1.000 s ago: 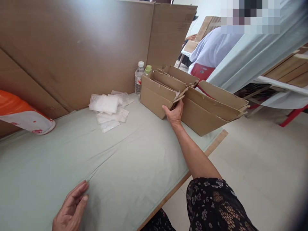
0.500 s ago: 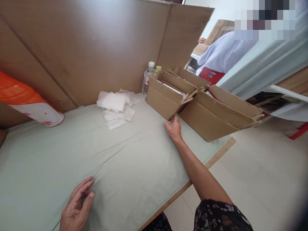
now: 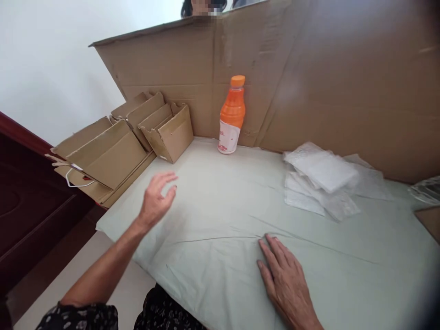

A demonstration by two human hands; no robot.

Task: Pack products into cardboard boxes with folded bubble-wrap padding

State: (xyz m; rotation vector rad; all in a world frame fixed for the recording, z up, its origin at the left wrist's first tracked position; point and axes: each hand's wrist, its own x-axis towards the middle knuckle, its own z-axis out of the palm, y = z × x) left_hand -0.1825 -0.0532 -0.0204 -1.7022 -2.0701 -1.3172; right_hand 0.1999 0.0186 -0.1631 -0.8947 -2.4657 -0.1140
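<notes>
My left hand (image 3: pixel 158 198) hovers over the left part of the cloth-covered table (image 3: pixel 220 197), fingers apart and holding nothing. Nearest to it are the small cardboard boxes (image 3: pixel 177 135) at the table's left end. My right hand (image 3: pixel 283 275) lies palm down on the cloth with its fingers stretched out, also holding nothing. Beyond it is a loose pile of clear and white plastic bags (image 3: pixel 319 172), some of which look like bubble wrap. An orange bottle (image 3: pixel 233 114) with a white lower label stands upright against the cardboard wall.
A tall cardboard partition (image 3: pixel 165 59) closes off the back of the table. A dark red door (image 3: pixel 30 197) is at the left. Part of a clear bottle (image 3: pixel 426 189) and a cardboard corner (image 3: pixel 429 222) show at the right edge. A person's head is partly visible above the partition.
The view has swung left, bringing the orange bottle and left-hand boxes into sight. My right hand has left the right-hand box and rests on the cloth. My left hand is now near the left boxes.
</notes>
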